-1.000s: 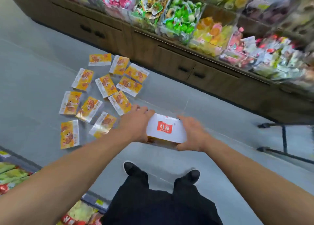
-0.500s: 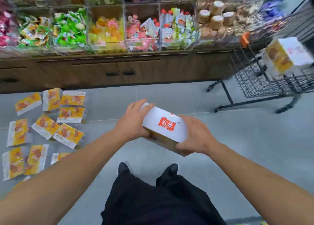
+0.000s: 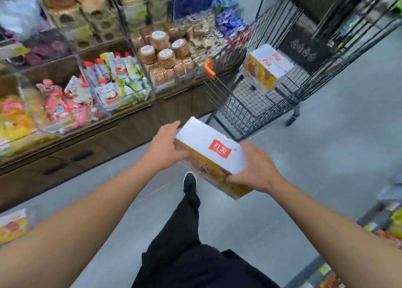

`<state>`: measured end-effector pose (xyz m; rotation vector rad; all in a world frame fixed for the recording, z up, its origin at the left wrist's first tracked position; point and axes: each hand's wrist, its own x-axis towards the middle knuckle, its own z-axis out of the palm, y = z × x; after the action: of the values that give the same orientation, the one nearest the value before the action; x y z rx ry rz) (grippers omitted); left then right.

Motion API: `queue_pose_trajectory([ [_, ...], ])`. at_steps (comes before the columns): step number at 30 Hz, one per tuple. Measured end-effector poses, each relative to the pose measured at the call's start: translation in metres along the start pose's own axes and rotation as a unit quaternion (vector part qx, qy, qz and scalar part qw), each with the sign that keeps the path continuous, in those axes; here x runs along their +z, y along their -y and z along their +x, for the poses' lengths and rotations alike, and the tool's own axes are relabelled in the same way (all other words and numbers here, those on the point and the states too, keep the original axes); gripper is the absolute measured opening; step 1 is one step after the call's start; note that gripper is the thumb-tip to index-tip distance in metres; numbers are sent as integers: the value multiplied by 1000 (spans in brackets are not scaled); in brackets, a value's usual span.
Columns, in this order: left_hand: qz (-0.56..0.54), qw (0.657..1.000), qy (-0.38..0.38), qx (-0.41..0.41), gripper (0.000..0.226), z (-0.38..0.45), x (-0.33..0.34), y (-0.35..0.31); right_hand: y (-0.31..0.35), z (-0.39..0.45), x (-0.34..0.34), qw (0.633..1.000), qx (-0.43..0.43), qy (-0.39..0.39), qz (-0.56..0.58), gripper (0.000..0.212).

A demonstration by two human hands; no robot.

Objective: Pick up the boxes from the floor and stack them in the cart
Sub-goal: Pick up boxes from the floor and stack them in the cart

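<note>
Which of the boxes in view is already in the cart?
The white and yellow box resting inside the black wire cart. Another is gripped between the left hand and right hand; a third lies on the floor at left.

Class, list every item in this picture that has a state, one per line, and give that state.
held box: lifted off the floor, tilted, gripped at both ends.
left hand: closed on the box's far end.
right hand: closed on the box's near end.
cart: standing on the floor, partly loaded.
boxes in cart: stacked inside.
box on floor: lying flat, not yet picked up.
</note>
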<state>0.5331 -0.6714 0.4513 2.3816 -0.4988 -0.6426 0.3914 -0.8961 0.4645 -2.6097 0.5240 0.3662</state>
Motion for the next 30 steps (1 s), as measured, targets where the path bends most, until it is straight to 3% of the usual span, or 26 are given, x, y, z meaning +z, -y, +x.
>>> queue_pose_trajectory([
  [3, -54, 998, -17, -39, 67, 78, -10, -40, -12, 58, -47, 996, 58, -61, 12, 65],
  [6, -193, 977, 42, -80, 46, 139, -17, -92, -23, 110, -84, 989, 89, -118, 16, 69],
  [11, -377, 898, 172, -150, 44, 210, -15, -172, -34, 178, -131, 967, 125, -214, 58, 71],
  [13, -426, 866, 204, -165, 60, 243, -10, -198, -43, 208, -147, 963, 124, -227, 73, 71],
  [15, -439, 859, 208, -159, 64, 275, 1, -219, -55, 239, -161, 965, 111, -232, 58, 75],
  [19, -453, 863, 143, -173, 28, 335, 30, -256, -95, 293, -177, 977, 87, -191, 41, 88],
  [24, -470, 846, 89, -235, 31, 408, 79, -290, -162, 362, -195, 992, 55, -112, 6, 102],
  [30, -484, 816, 87, -303, 13, 482, 132, -301, -228, 440, -193, 998, 48, -9, -26, 106],
])
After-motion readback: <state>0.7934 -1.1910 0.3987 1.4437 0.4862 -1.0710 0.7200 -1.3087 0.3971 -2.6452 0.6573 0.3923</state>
